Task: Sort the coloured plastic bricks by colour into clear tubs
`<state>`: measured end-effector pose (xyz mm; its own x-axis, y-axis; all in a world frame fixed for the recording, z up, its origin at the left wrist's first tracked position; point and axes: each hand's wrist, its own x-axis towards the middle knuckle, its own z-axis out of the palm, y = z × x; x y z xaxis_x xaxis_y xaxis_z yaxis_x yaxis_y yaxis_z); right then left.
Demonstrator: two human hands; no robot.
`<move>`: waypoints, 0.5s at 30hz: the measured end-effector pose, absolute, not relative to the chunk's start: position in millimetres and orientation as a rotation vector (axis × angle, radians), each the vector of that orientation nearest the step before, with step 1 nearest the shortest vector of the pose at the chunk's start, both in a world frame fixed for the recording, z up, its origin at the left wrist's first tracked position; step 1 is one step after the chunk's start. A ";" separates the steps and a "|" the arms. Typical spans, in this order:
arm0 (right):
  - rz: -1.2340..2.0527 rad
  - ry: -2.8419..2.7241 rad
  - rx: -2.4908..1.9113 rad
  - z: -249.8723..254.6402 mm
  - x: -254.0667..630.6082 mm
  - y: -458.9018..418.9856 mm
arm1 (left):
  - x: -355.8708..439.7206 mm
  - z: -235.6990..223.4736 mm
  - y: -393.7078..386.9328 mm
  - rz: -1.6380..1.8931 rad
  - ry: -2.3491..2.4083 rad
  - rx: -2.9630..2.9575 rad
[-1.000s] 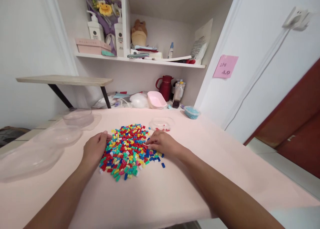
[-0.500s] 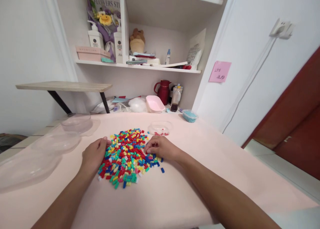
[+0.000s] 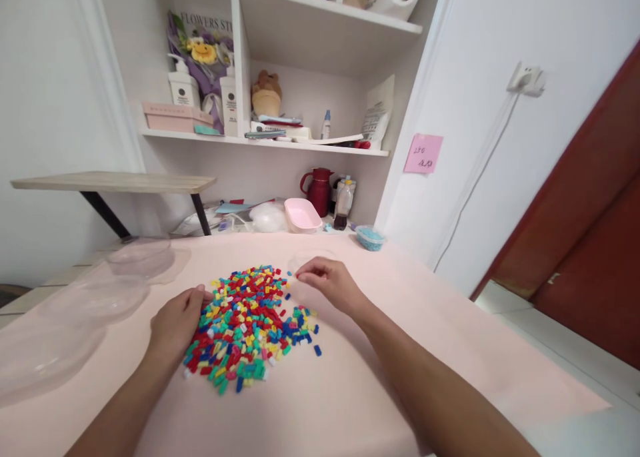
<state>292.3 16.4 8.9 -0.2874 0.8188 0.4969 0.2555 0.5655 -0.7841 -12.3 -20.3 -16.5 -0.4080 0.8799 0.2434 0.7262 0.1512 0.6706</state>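
A spread-out heap of small toy bricks (image 3: pixel 245 317) in red, blue, green, yellow and white lies on the pink-covered table (image 3: pixel 280 417). Against the heap's left edge rests my left hand (image 3: pixel 177 320), open, holding nothing, its fingers partly hidden. My right hand (image 3: pixel 330 282) is raised past the heap's upper right side, thumb and fingertips pinched on a small red brick (image 3: pixel 298 275). It is in front of a shallow clear plastic dish (image 3: pixel 305 256), and hides most of that dish and what lies in it.
Several clear plastic dishes (image 3: pixel 100 297) line the table's left side. A tub of light blue pieces (image 3: pixel 371 237) stands at the back right. Behind the table are a pink basin (image 3: pixel 303 216), a red jug (image 3: pixel 319 190) and a bottle (image 3: pixel 343 204). A wooden stand (image 3: pixel 115 182) rises at left.
My right hand has moved from the heap's right side up to the clear dish, with a red brick in its fingertips. My left hand stays beside the heap. The view has tilted up.
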 end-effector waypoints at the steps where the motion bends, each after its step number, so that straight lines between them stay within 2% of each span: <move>1: 0.536 -1.794 -0.891 13.4 296.9 19.3 | -13.0 -16.3 -20.2 1.076 2.197 1.557; 4: 0.085 -1.746 -1.004 19.6 309.8 32.6 | -15.1 -16.5 -19.7 1.053 2.164 1.526; 7: -0.143 -1.797 -1.157 16.4 318.9 45.8 | -16.6 -17.2 -18.0 1.061 2.159 1.529; 11: -0.163 -1.776 -1.217 12.1 331.4 52.6 | -19.1 -19.2 -14.6 1.074 2.176 1.555; 15: 0.006 -1.717 -1.266 11.0 351.4 54.4 | -21.1 -21.9 -12.8 1.099 2.185 1.590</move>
